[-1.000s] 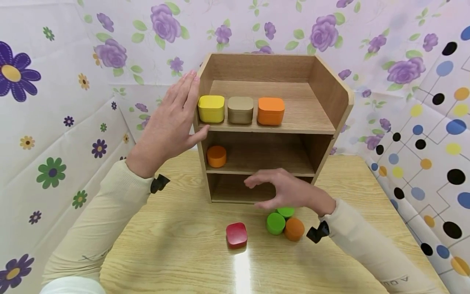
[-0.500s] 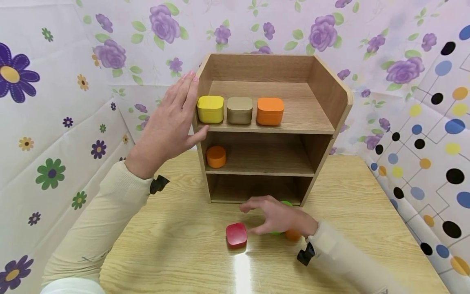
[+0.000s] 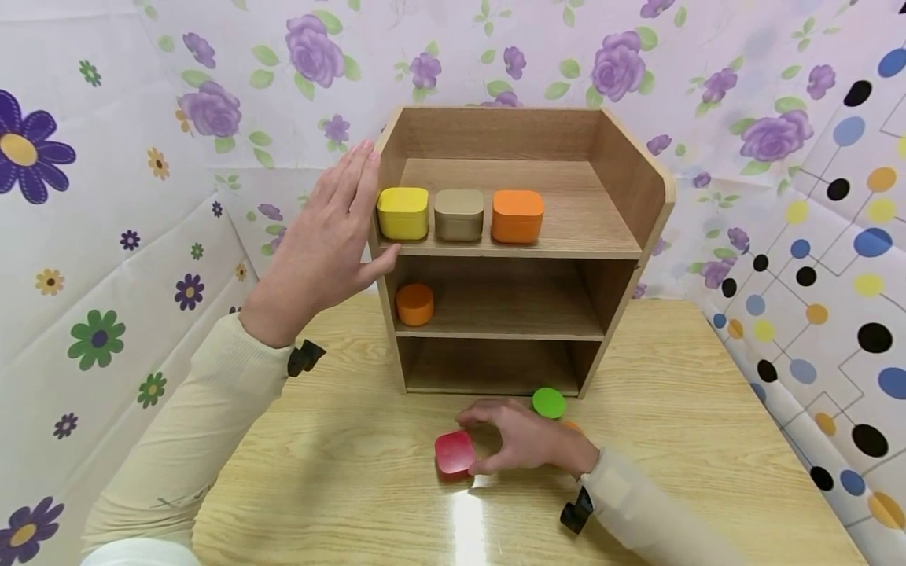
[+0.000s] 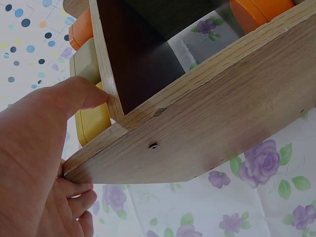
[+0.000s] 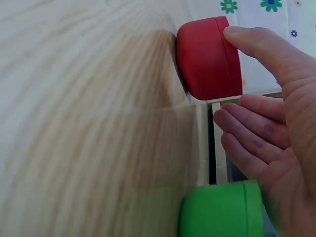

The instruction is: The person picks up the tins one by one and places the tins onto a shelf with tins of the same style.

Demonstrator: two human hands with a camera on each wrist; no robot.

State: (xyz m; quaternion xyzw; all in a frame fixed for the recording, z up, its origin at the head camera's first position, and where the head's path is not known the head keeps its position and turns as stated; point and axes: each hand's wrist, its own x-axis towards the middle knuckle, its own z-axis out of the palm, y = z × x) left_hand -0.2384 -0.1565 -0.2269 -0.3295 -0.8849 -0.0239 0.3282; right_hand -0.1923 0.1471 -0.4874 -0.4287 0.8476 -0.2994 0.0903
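My left hand (image 3: 322, 232) holds the left side panel of a wooden shelf unit (image 3: 499, 250). In the left wrist view its thumb (image 4: 81, 94) lies at the shelf's front edge and its fingers lie on the outside of the panel. My right hand (image 3: 527, 436) is low over the table around a small red lidded box (image 3: 455, 456) with rounded corners. The right wrist view shows the thumb (image 5: 252, 39) touching the lid's edge of the red box (image 5: 205, 59), while the other fingers are spread near its far side.
Yellow (image 3: 403, 214), khaki (image 3: 459, 215) and orange boxes (image 3: 518, 217) line the top shelf's front. An orange round box (image 3: 414, 305) sits on the middle shelf. A green round box (image 3: 549, 402) stands by the shelf's foot; others behind my right hand are mostly hidden.
My right hand has come down and left from in front of the lowest shelf to the red box, covering part of the round boxes. The left hand stays on the panel.
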